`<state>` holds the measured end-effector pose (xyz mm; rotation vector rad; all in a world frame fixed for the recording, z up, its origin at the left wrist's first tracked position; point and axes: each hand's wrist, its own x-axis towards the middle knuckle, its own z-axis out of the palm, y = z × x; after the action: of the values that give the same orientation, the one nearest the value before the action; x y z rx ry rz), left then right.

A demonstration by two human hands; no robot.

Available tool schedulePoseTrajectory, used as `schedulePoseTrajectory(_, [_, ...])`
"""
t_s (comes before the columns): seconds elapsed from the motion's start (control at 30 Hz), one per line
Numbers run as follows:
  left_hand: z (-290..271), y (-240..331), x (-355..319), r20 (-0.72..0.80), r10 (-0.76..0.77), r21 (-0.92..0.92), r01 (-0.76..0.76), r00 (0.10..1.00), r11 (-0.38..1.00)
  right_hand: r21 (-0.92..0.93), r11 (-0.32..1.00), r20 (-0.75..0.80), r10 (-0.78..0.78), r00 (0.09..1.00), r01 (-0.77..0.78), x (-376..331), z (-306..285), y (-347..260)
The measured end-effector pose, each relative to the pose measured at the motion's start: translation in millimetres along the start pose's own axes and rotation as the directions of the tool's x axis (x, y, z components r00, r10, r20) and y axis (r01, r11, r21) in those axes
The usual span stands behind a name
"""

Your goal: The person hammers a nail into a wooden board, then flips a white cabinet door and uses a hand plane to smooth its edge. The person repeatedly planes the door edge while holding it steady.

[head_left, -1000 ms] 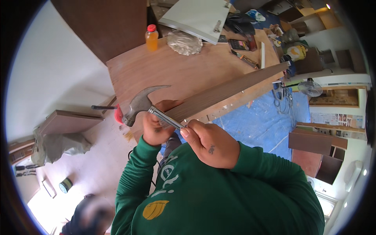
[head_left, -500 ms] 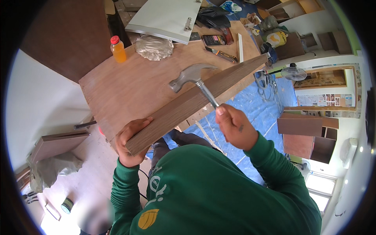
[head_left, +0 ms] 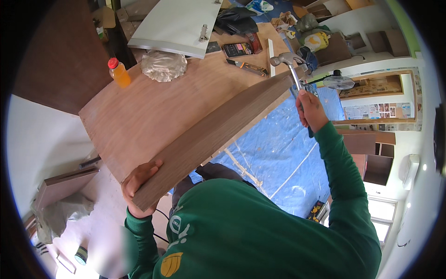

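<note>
You are looking down on a wide brown plywood worktop point(head_left: 153, 116) that is tilting across the view from lower left to upper right. An orange drink bottle point(head_left: 120, 73) with a red cap is standing near its far left corner, and a crumpled clear plastic bag point(head_left: 163, 65) is lying just beside it. A white door panel point(head_left: 174, 24) with a metal hinge is resting over the far edge. Toward the right end, a small dark box point(head_left: 237, 49), a utility knife point(head_left: 248, 68) and a pale narrow strip point(head_left: 271, 50) are lying close together. A blue tarpaulin point(head_left: 274, 149) is covering the floor below the worktop.
</note>
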<state>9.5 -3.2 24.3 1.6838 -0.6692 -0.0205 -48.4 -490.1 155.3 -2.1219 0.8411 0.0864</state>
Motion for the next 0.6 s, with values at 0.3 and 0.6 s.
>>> schedulePoseTrajectory(0.3, [-2.6,0.7,-1.9,0.032,-0.007,0.017,0.007,0.999,1.000,0.019,0.998,-0.075,0.057,0.996,-0.056,51.3,-45.2,21.8])
schedulePoseTrajectory(0.6, [5.0,-3.5,-7.7,-0.032,0.009,-0.067,-0.011,0.999,0.998,0.245,0.965,-0.239,-0.037,0.970,0.097,55.2,-45.4,3.1])
